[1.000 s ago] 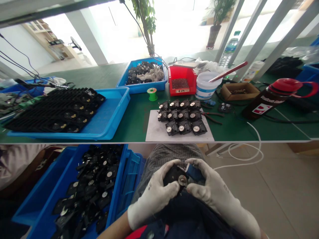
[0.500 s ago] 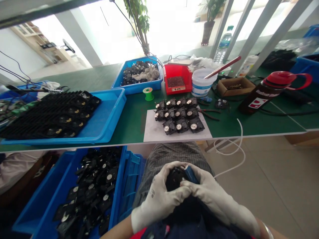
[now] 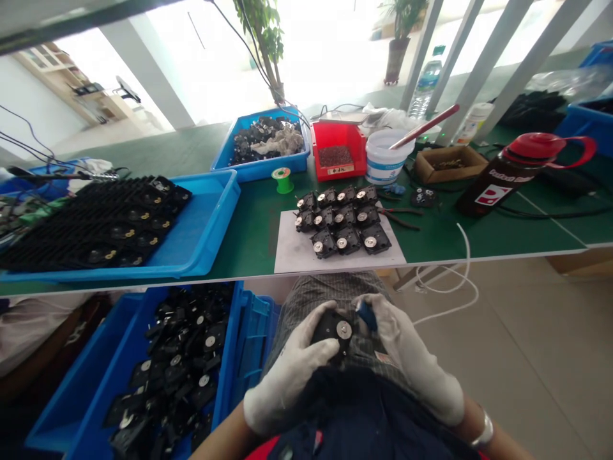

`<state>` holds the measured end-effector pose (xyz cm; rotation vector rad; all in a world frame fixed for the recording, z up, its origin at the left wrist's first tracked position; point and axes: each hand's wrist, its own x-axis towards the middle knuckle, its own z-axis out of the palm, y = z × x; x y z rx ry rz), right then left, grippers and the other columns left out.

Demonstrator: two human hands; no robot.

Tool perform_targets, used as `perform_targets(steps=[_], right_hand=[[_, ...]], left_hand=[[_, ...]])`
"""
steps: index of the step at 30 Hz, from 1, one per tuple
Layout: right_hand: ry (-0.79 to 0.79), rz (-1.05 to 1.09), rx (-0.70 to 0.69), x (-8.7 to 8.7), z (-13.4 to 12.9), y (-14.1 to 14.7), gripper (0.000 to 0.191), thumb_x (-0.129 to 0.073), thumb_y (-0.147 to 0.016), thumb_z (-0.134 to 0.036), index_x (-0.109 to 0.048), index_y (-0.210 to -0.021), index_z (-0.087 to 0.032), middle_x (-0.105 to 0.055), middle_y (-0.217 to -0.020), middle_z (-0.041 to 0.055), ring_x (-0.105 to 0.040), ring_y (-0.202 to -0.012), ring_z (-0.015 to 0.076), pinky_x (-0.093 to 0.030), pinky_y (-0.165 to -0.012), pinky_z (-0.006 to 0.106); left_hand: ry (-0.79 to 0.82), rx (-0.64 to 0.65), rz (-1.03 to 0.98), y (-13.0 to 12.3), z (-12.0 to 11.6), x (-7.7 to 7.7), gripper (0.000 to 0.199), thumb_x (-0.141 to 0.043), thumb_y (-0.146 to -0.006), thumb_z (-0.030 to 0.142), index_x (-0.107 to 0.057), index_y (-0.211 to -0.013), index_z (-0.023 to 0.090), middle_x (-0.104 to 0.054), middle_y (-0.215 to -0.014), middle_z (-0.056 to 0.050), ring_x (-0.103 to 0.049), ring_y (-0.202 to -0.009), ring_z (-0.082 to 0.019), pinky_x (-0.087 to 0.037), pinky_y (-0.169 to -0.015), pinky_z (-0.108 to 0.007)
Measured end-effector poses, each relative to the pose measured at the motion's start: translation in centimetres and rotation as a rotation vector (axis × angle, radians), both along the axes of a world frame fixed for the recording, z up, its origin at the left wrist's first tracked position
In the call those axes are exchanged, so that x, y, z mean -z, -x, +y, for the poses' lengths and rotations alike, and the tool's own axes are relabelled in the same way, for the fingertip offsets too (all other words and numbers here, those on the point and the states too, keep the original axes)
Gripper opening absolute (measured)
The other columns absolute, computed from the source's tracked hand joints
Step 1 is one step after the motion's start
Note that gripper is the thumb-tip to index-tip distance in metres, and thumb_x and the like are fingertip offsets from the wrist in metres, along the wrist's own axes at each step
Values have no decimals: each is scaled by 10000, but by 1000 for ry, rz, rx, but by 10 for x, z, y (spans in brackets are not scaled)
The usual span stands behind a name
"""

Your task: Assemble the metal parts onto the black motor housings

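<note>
Over my lap, my gloved left hand (image 3: 299, 364) grips a black plastic housing with a round silver disc (image 3: 333, 333), disc side up. To its right and apart from it, my gloved right hand (image 3: 407, 358) is closed around a small blue object (image 3: 366, 315); its kind is hard to make out. On the table ahead, several similar black housings (image 3: 348, 240) stand in rows on a white sheet (image 3: 292, 255). More housings fill a blue bin (image 3: 223, 358) below the table at my left.
A blue tray (image 3: 211, 223) with stacked black parts lies on the left of the table. Farther back stand a red bin (image 3: 339, 167), a white tub (image 3: 383, 172) and a solder spool (image 3: 283, 182). Pliers (image 3: 405, 220) lie right of the sheet, near a dark bottle (image 3: 483, 191).
My hands have drawn apart. The right hand moved off to the right with the blue object, and the housing in my left hand now shows its silver disc.
</note>
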<state>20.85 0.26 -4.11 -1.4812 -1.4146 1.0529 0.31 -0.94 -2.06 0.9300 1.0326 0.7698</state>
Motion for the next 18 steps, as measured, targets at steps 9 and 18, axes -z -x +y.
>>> perform_targets(steps=[9,18], right_hand=[[-305,-296,-67,-47,-15,2,289,-579,-987,-350,-687,-743,-240,-702,-640,-30,-667,-579,146,-462,-576,243],[-333,-354,-61,-45,-15,4,317,-606,-985,-354,-698,-704,-237,-703,-632,-33,-662,-568,140,-455,-583,242]], left_hand=[[-12,-13,30,-4,0,-13,633,-796,-810,444,-648,-1364,176,-745,-1230,-123,-688,-1069,-291,-556,-898,-349],[-79,11,105,-3,-4,-16,606,-808,-785,425,-684,-1328,188,-745,-1173,-105,-673,-1113,-309,-549,-972,-386]])
